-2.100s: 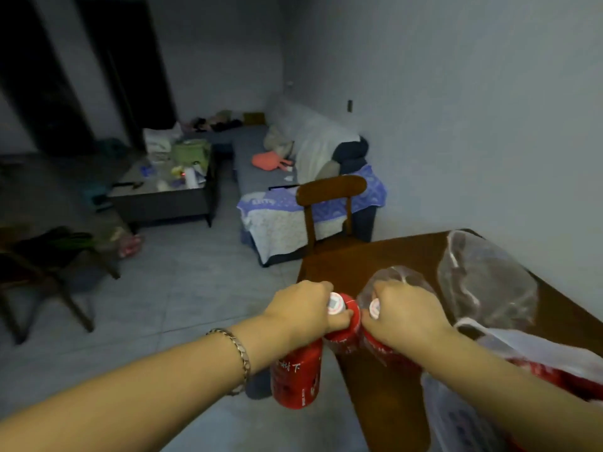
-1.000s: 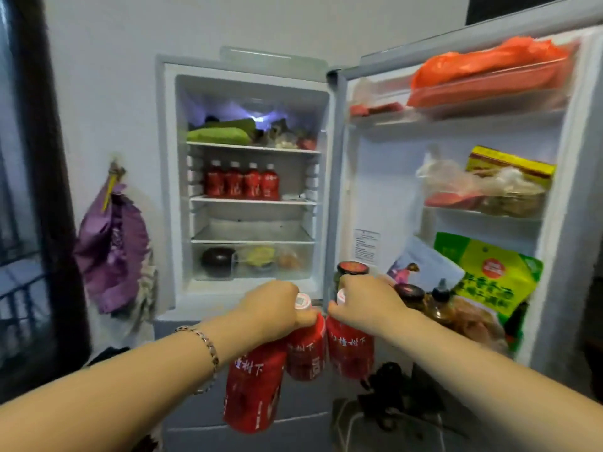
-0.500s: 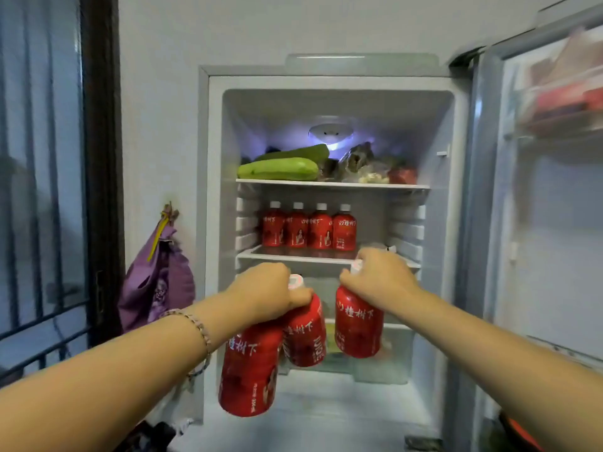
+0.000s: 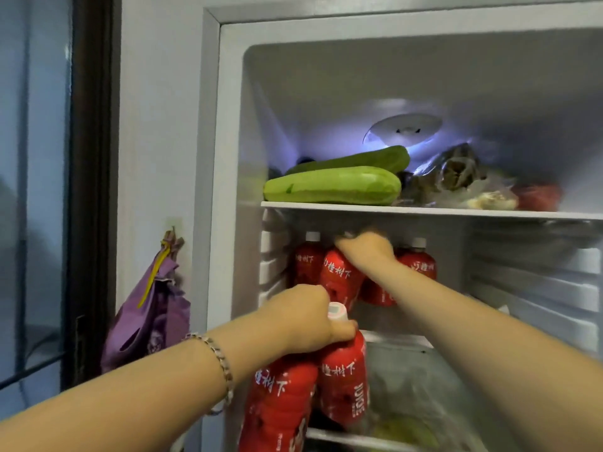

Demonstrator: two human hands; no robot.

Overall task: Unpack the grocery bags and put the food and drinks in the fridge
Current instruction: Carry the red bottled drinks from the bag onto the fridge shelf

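The open fridge (image 4: 228,158) fills the view. My right hand (image 4: 367,249) reaches into the middle shelf and grips the neck of a red juice bottle (image 4: 341,278), tilted in front of the red bottles standing there (image 4: 421,264). My left hand (image 4: 306,318), with a bracelet on the wrist, holds two red juice bottles (image 4: 344,383) by their necks in front of the lower part of the fridge; one white cap shows above my fingers.
The top shelf (image 4: 424,211) carries two green squashes (image 4: 332,185) and bagged vegetables (image 4: 463,181). A clear drawer (image 4: 417,386) with produce sits below. A purple bag (image 4: 153,308) hangs on the wall to the left, beside a dark window frame (image 4: 89,190).
I have stepped closer to the fridge. My right hand has risen and carried its bottle into the middle shelf among the standing bottles. My left hand still holds its two bottles lower down.
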